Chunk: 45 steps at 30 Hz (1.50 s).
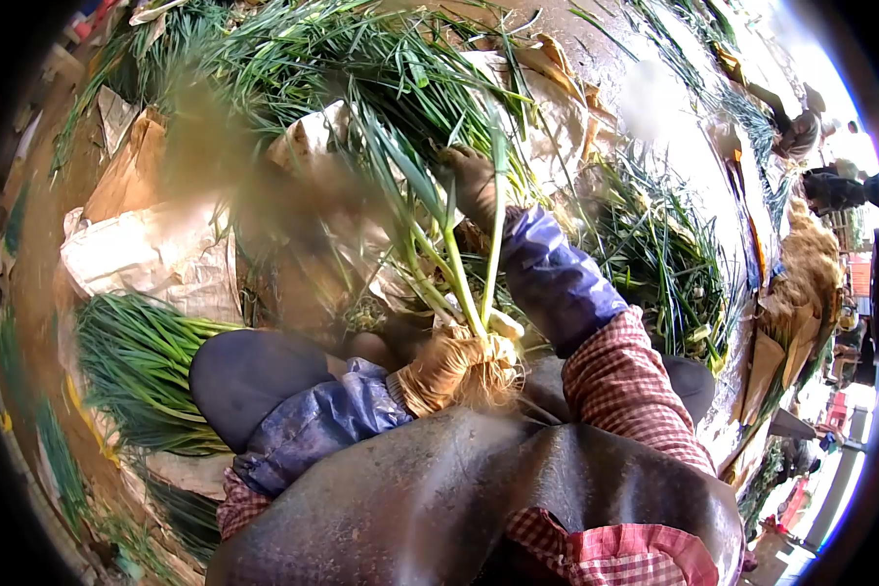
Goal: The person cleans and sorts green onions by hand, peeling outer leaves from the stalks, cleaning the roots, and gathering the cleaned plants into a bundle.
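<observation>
My left hand (444,371), in a tan glove, is closed round the root end of a small bunch of green onions (464,278). The pale stalks rise upward, and stringy roots (493,379) stick out beside the fingers. My right hand (473,183), also gloved, is stretched forward behind the tops of these stalks. Its fingers look curled against the leaves of a large green onion heap (361,54); what they hold is hidden. Purple sleeve covers wrap both forearms.
Another pile of green onions (146,361) lies left of my knee (254,381). More greens (654,254) are at right. Brown paper sheets (156,249) cover parts of the ground. A dark apron (381,498) spans my lap. Other people (801,132) are far right. Blurry spots obscure the middle left.
</observation>
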### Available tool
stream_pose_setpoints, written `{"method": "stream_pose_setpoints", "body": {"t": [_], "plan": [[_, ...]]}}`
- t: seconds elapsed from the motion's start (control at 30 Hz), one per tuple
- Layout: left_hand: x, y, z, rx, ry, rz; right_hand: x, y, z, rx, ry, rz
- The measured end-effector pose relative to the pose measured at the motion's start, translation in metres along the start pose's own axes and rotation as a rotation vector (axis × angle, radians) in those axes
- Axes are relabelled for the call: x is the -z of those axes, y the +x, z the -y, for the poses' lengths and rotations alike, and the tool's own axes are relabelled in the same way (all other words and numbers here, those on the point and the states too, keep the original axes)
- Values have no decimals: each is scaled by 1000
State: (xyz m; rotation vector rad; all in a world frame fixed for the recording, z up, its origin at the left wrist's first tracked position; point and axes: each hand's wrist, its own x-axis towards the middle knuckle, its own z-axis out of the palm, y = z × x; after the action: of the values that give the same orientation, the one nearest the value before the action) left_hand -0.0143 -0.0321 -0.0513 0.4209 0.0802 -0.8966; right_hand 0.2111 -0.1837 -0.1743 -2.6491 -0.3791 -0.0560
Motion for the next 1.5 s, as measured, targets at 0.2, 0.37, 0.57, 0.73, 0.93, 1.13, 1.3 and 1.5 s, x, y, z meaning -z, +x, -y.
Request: {"method": "stream_pose_setpoints", "body": {"t": [0.2,0.37,0.57,0.73,0.93,1.13,1.3,1.5], "plan": [[-12,-5,-2,-156,278,108,31,23,-36,-593,443,-19],[-13,-2,-15,-191,127,-41,-28,10,-1,-129,245,205],[-5,10,-25,-362,7,-328,-19,-92,52,-52,31,783],[-3,7,-26,-397,93,-273,56,-173,-54,14,-214,1110],[-23,8,-26,-376,63,-201,205,-230,-130,-70,-401,1462],[-11,15,-24,-337,101,-290,98,-151,-31,113,-245,1171],[8,22,-20,-285,72,-461,2,-104,-5,201,1011,523],[23,23,-7,-125,76,-640,83,-133,27,-439,1587,797]]}}
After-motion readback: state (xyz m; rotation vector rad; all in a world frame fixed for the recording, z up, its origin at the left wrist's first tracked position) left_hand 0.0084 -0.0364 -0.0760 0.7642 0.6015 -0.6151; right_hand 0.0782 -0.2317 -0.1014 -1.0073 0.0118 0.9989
